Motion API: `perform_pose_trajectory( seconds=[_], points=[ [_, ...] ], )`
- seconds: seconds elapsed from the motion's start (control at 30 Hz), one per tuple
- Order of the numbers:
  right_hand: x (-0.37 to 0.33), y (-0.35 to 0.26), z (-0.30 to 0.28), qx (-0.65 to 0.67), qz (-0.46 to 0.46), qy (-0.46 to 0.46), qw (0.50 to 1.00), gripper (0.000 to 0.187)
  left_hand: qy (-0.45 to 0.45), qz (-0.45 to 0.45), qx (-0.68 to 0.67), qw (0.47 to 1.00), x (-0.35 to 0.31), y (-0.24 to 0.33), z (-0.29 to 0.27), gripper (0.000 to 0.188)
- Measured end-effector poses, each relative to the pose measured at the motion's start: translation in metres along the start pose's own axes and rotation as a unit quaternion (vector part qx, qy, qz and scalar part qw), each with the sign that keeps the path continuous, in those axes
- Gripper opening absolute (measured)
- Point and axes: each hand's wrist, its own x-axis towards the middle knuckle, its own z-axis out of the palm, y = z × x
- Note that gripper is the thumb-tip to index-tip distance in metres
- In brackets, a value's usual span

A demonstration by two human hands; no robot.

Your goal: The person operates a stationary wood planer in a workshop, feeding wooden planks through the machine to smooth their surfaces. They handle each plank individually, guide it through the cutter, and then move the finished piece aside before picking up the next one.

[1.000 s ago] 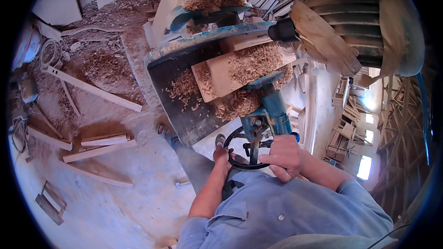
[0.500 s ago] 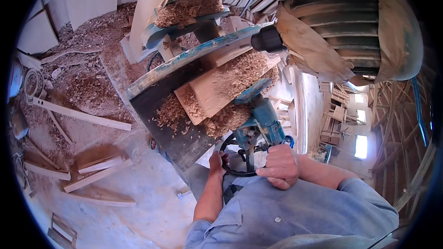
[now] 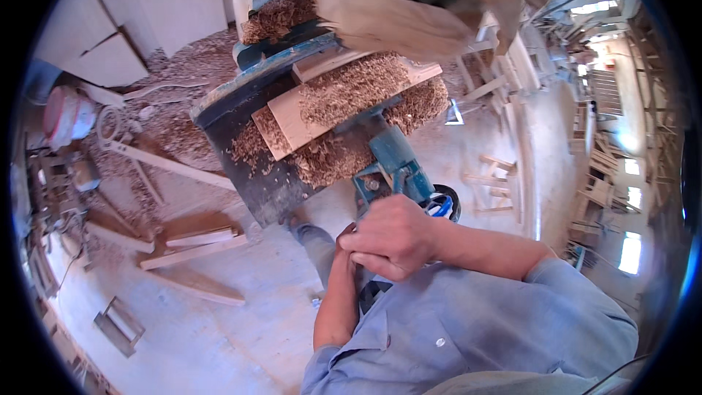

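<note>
The right hand (image 3: 391,238) has just been swung over against the left hand (image 3: 346,238); half a second ago they were kept apart on the handwheel (image 3: 456,205), so it's probably being turned. Right fingers look curled, but whether either hand is closed on the rim can't be told, most of it being covered. Shavings-strewn boards (image 3: 296,117) are seen on the dark desk (image 3: 281,197), upper centre, below a blurred, cut-off wrapped part (image 3: 387,18)

We see little of the left hand (image 3: 346,238), mostly hidden behind the right hand (image 3: 393,236), and cannot tell what either holds. Only part of a black ring (image 3: 457,205) shows. A blurred, tan-wrapped machine part (image 3: 395,20) runs off the top edge.
</note>
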Motion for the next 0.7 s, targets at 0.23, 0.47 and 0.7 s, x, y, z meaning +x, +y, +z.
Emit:
perform_pose_trajectory(
  seconds=[0.23,0.47,0.7],
  points=[
    [-0.013,-0.027,-0.046,0.096,-0.066,0.191,0.975,0.022,0.157,0.146,-0.077,0.974,-0.083,0.012,0.04,0.031],
    [-0.013,-0.022,-0.017,0.114,0.071,0.023,0.991,0.027,0.283,0.239,-0.183,0.911,-0.116,-0.025,0.042,0.015],
    [-0.095,0.026,-0.188,0.071,0.026,0.373,0.925,0.019,0.222,0.216,-0.172,0.935,-0.15,-0.026,0.081,0.014]
  ],
)
